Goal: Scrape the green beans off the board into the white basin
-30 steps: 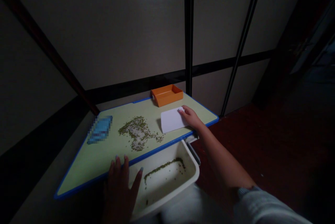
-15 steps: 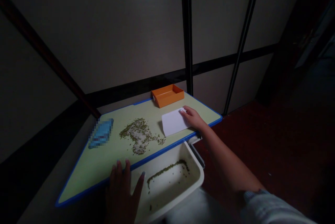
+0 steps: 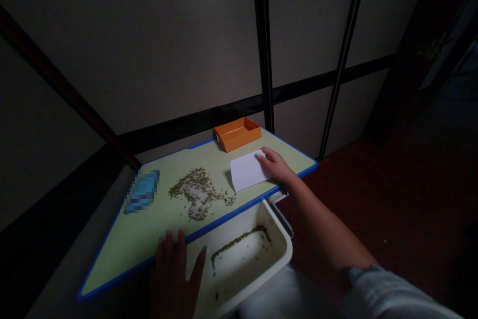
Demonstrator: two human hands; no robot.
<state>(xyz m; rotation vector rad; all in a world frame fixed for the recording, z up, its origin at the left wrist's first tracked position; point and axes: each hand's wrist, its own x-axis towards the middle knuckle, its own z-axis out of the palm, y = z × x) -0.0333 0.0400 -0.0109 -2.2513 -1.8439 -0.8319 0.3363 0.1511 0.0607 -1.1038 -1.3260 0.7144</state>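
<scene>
My right hand (image 3: 272,162) grips a white card (image 3: 248,172) by its right end, thumb on top, and the card stands tilted over the pale green tabletop (image 3: 149,244). Left of the card lies a spread pile of small green beans mixed with white grains (image 3: 197,192), a few strays reaching toward the card's lower edge. My left hand (image 3: 174,269) has its fingers apart, at the table's blue front edge and the left side of a white plastic bin (image 3: 250,289). Inside the bin, green beans (image 3: 239,242) lie in a line along the far side of its floor.
At the back of the table stands an open orange tray (image 3: 239,137). A blurred-out blue packet (image 3: 142,192) lies at the left edge. Behind the table rises a panelled wall (image 3: 194,50) with dark strips; dark red floor (image 3: 347,199) shows at the right.
The camera view has shifted slightly. Both hands, the card and the pile look the same in relation to the table.
</scene>
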